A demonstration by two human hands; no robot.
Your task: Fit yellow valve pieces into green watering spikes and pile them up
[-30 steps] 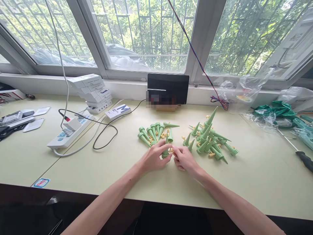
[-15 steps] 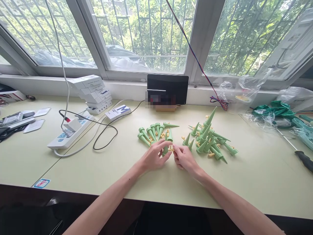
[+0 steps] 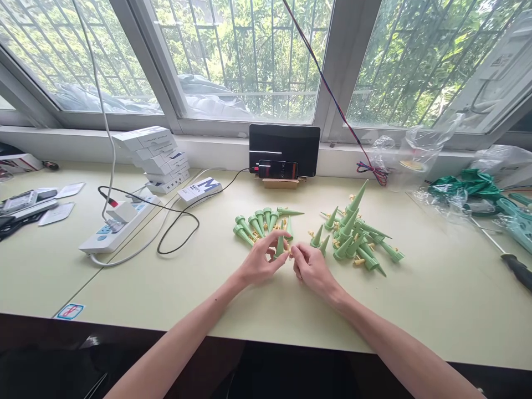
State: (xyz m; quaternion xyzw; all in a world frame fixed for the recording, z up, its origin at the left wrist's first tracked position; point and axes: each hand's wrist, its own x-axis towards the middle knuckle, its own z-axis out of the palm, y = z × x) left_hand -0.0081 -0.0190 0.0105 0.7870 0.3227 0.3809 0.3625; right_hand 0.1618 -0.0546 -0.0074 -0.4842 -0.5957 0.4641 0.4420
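Between the thumb and fingertips of my right hand [image 3: 311, 267] is a small yellow valve [image 3: 290, 250], partly hidden by the fingers. My left hand [image 3: 260, 260] is beside it, index finger and thumb spread apart, with the thumb tip close to the valve; whether they touch I cannot tell. An upright green watering spike [image 3: 280, 245] shows through the gap of the left fingers, its base partly covered. Behind that hand lies a fan of green spikes [image 3: 253, 223] with small yellow valves among them. A heap of green spikes [image 3: 349, 233], several with yellow valves, lies right of my right hand.
A phone [image 3: 277, 169] leans against a dark tablet [image 3: 285, 143] at the window. To the left are a power strip [image 3: 120, 224], looped cables, stacked white boxes [image 3: 153, 155] and a flat box [image 3: 200, 190]. At right lie a screwdriver [image 3: 515, 270] and crumpled plastic bags [image 3: 449, 194].
My left index finger has lifted away from the thumb, widening the gap. The right hand has shifted slightly left, still pinching the yellow valve. The piles look the same.
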